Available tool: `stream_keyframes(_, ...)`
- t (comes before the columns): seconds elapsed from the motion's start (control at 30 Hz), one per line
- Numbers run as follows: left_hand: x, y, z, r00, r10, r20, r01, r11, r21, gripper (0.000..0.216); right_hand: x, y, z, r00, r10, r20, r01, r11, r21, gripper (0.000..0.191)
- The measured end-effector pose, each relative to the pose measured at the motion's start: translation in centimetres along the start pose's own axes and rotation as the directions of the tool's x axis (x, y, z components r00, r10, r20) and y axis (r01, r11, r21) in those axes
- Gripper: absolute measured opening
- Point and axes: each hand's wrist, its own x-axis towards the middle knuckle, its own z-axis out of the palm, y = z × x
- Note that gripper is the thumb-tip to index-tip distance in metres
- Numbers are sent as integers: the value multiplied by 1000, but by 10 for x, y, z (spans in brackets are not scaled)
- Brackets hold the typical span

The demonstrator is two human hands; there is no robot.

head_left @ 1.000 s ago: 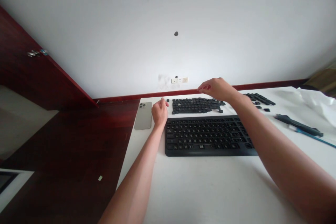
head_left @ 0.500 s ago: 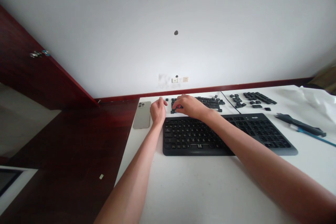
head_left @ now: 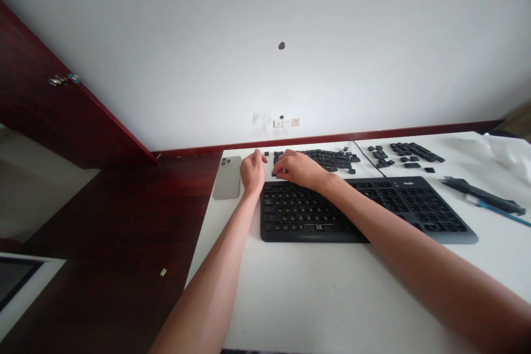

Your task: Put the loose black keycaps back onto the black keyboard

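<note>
A black keyboard (head_left: 373, 207) lies across the white table (head_left: 332, 298). Behind it sits a block of loose black keycaps (head_left: 332, 159), laid out in rows. My right hand (head_left: 299, 168) rests on the left end of those keycaps, fingers curled down onto them; what they pinch is hidden. My left hand (head_left: 251, 172) sits just left of the keyboard's far corner, loosely curled, its fingertips near a single keycap (head_left: 266, 154). A grey phone (head_left: 227, 177) lies face down to the left of that hand.
More loose keycaps (head_left: 404, 154) are scattered at the back right. A black tool with a blue part (head_left: 483, 196) lies right of the keyboard, beside crumpled white plastic (head_left: 512, 160). Dark red wood floor and a cabinet (head_left: 62, 116) are on the left.
My right hand came down from above the middle of the keycap block to its left end and now rests there. My left hand has stayed put.
</note>
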Motion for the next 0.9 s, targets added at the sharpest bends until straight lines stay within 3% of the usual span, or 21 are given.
stream_keyframes(0.4, 1, -3, 1, 1000, 21, -9, -21, 1000, 1, 49, 0, -4, 1, 999, -35, -35, 35, 999, 6, 15)
stream_keyframes(0.63, 2, -2, 1, 1000, 10, -14, -10, 1000, -6, 48, 2, -5, 8, 1000, 12, -14, -12, 1000, -8, 18)
stream_keyframes(0.77, 0, -1, -1, 1000, 22, -19, -22, 999, -28, 50, -2, -7, -9, 997, -7, -71, 10, 999, 46, 21)
stream_keyframes(0.9, -1, -1, -2, 999, 33, -16, -33, 999, -13, 51, -35, -7, -35, 977, 61, -207, -29, 988, 152, 22)
